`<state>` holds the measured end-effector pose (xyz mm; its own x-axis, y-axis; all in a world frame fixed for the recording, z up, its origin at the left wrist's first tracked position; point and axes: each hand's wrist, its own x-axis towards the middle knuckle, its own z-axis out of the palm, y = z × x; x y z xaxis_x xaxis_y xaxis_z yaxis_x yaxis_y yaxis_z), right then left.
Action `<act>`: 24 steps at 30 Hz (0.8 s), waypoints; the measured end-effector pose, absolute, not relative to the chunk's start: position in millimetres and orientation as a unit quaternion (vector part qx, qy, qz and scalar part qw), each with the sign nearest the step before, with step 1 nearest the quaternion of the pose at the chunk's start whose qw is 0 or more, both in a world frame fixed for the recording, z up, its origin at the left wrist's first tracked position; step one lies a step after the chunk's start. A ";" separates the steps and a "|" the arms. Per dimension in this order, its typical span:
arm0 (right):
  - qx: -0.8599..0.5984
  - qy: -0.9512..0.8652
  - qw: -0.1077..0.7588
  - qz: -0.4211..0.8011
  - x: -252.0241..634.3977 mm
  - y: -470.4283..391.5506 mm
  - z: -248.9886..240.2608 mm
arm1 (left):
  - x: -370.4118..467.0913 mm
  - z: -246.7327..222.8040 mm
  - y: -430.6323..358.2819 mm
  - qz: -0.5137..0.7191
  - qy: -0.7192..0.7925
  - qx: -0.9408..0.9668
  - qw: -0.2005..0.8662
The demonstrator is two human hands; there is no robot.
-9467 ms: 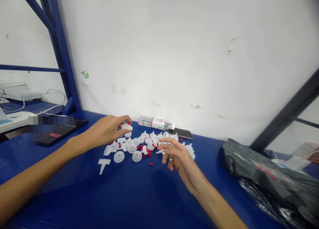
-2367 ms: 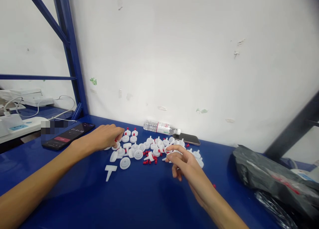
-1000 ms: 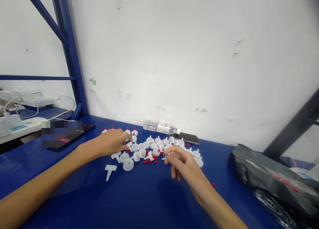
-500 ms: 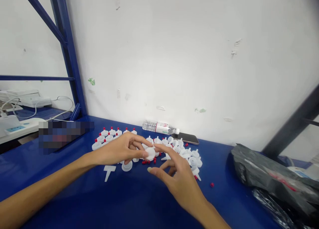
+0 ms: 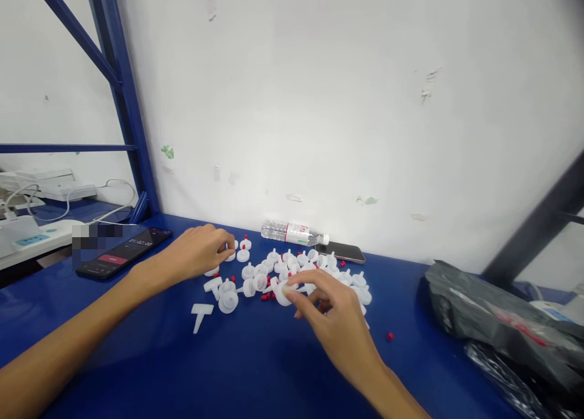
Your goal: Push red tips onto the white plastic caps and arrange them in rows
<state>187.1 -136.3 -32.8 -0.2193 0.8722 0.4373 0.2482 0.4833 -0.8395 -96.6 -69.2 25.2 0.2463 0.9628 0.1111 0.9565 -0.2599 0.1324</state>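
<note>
My left hand (image 5: 201, 249) is over the left group of white nozzle caps with red tips (image 5: 243, 254). Its fingers are curled together, closed on a white nozzle cap that they mostly hide. At the near edge of the loose pile, my right hand (image 5: 335, 312) pinches another white nozzle cap (image 5: 283, 293) between thumb and index finger, its round base towards me. Around it lie loose white nozzle caps (image 5: 274, 258) and small red tips (image 5: 266, 297). One nozzle cap (image 5: 201, 312) rests on its side nearer to me, beside an upturned one (image 5: 227, 301).
A clear water bottle (image 5: 292, 232) lies along the wall, with a dark phone (image 5: 342, 252) by its cap. Another phone (image 5: 123, 255) shows a timer at left. Grey plastic bags (image 5: 497, 322) occupy the right side of the blue table (image 5: 255, 370). A single red tip (image 5: 390, 336) lies apart.
My left hand has moved left, away from my right hand, to the red-tipped group. My right hand, earlier touching a cap alongside the left, now pinches a nozzle cap by itself.
</note>
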 end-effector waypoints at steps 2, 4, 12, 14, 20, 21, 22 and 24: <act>-0.398 -0.713 0.479 0.321 186.9 -136.5 -32.3 | -105.0 26.3 -67.7 0.046 0.613 0.789 0.024; -0.401 -0.715 0.474 0.322 187.1 -136.4 -32.8 | -108.0 25.7 -69.8 0.009 0.609 0.791 0.053; -0.400 -0.726 0.460 0.317 188.6 -136.8 -34.4 | -100.2 17.5 -75.5 -0.036 0.590 0.803 0.074; -0.397 -0.729 0.459 0.317 188.8 -137.9 -33.1 | -100.5 16.6 -73.6 -0.032 0.602 0.798 0.031; -0.393 -0.731 0.458 0.318 188.1 -138.5 -30.8 | -103.0 9.8 -69.8 -0.054 0.610 0.790 -0.010; -0.393 -0.731 0.459 0.316 187.9 -138.3 -30.9 | -103.0 8.0 -69.3 -0.056 0.609 0.791 -0.012; -0.392 -0.732 0.460 0.314 187.8 -138.2 -31.1 | -102.9 6.2 -68.8 -0.057 0.608 0.792 -0.012; -0.391 -0.734 0.460 0.312 187.9 -138.1 -31.2 | -102.7 3.0 -67.8 -0.057 0.606 0.793 -0.013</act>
<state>187.9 -138.1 -31.2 -0.2726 0.8599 0.4316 0.2873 0.5009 -0.8165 -102.7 -67.8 3.0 0.2590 0.9630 -0.0750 0.9600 -0.2652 -0.0902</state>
